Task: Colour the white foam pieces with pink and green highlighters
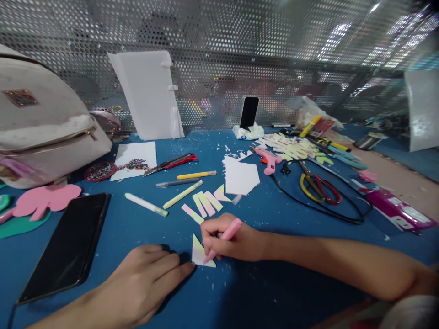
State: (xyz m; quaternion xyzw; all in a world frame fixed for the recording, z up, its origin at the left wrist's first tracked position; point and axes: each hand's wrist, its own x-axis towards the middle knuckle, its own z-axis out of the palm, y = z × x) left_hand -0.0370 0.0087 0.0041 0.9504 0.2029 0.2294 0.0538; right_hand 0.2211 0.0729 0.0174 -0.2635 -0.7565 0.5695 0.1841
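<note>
My right hand (236, 237) grips a pink marker (230, 230), its tip down on a small pale triangular paper piece (197, 252) tinted yellow-green and pink. My left hand (147, 278) lies on the blue table, fingers loosely stretched, the index fingertip touching the paper's left corner. Beyond my right hand lie several cut paper strips (199, 205) in the same tints and a pointed piece (221, 193). A white-and-green marker (146, 204), a yellow-green marker (183, 193), a grey pen (177, 183) and a yellow-orange marker (196, 175) lie farther back.
A large black phone (65, 246) and white backpack (44, 119) stand left. A red utility knife (171, 163) and white paper piece (242, 176) lie mid-table. To the right are a pink glue gun (269, 160), its cable, scissors (318, 187) and a purple packet (399, 210).
</note>
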